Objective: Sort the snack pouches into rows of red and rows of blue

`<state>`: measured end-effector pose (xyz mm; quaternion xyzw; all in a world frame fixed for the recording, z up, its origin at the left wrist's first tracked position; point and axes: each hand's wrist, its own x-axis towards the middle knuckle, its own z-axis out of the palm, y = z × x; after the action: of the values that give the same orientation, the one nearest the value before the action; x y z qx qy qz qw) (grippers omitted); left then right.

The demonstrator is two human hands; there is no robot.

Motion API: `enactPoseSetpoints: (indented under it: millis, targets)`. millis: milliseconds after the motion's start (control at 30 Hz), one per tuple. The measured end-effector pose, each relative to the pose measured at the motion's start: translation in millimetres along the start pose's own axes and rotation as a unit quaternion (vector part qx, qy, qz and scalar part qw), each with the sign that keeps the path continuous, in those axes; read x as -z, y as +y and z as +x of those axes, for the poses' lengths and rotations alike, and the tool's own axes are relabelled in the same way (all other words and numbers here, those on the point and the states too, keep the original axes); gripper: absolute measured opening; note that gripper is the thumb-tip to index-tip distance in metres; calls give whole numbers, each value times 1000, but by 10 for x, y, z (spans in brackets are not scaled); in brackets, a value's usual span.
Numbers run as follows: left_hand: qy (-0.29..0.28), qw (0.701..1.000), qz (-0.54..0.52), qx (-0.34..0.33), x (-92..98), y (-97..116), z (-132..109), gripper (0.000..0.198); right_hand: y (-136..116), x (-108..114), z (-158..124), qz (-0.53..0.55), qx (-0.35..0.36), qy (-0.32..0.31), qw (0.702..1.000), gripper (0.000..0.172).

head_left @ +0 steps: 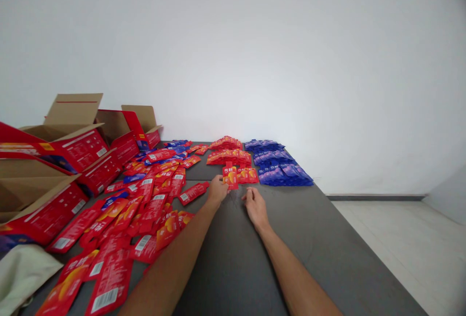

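My left hand (pixel 217 191) pinches the lower left edge of a red pouch (pixel 229 178) with orange fruit and white characters printed on its front. The pouch is upright, beside a short row of matching red pouches (pixel 248 175). Just to the right, my right hand (pixel 256 207) is low over the grey table (pixel 233 257), its fingers loosely curled and a small gap at the thumb. Nothing shows in it. Behind the held pouch lie neat rows of red pouches (pixel 229 157). Blue-purple pouches (pixel 284 174) form overlapping rows to their right.
A loose heap of red pouches (pixel 153 204), with some blue ones mixed in, covers the table's left side. Several open red cardboard boxes (pixel 87 148) stand behind it on the left. Pale cloth (pixel 27 270) lies at the near left. A white wall (pixel 276 63) rises behind the table.
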<state>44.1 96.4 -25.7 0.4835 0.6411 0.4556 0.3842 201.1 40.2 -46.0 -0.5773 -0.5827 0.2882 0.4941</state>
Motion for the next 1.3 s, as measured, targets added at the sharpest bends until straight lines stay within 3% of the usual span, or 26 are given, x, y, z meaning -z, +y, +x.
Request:
enactPoseSetpoints:
  millis: [200,533,867,1067,1300]
  targets:
    - [-11,993,113,-23,-153,164,336,29,0,19,0,-9,5,0,1000,40]
    - [-39,959,271,-72,-292,40,601,22,49,3,12,-2,-1,-8,1000,39]
    - [-18,918,377,-117,-334,78,415,38,23,20,19,-21,-5,-9,1000,39]
    - [-91,887,397,-219,-354,59,297,55,9,21,12,-17,-4,-8,1000,40]
    - [-106,878,418,-206,-406,40,263,46,-10,30,0,-18,3,-9,1000,40]
